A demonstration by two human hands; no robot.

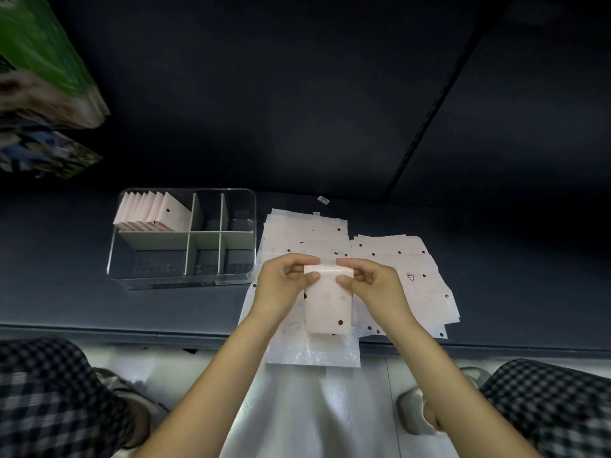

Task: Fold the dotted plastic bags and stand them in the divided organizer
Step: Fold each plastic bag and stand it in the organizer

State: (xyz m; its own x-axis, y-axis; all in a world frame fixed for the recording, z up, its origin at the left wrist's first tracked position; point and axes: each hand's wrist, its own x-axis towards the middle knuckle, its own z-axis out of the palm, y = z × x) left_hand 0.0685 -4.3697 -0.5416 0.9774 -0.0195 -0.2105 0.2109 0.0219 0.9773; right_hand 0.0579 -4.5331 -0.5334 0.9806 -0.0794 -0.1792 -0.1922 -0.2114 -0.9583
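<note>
Both left hand (287, 283) and right hand (371, 285) pinching a folded bag (327, 304) by its top corners; organizer (185, 279) at ten o'clock.

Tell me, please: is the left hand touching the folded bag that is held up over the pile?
Touching. The head view shows the left hand pinching the top left corner of the folded bag, thumb on its near face; the right hand pinches the opposite corner.
</note>
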